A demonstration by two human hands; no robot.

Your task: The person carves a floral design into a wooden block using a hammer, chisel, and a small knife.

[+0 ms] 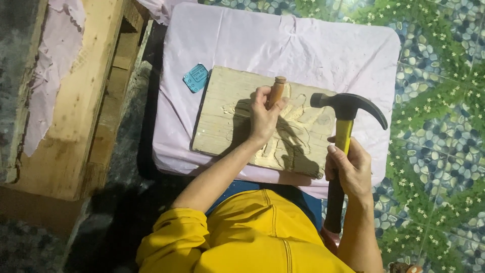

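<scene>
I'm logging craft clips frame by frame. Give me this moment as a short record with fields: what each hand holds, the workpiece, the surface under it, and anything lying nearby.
left hand: grips a wooden-handled chisel, tip on the board
right hand: grips a claw hammer, yellow and black handle, head raised beside the chisel
workpiece: wooden board with a partly carved relief
surface: pale pink cloth over a stand
nearby: small blue card at the board's corner

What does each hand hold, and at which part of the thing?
The left hand grips a chisel around its wooden handle, just below the top. The right hand grips a claw hammer at the middle of its yellow and black handle.
</scene>
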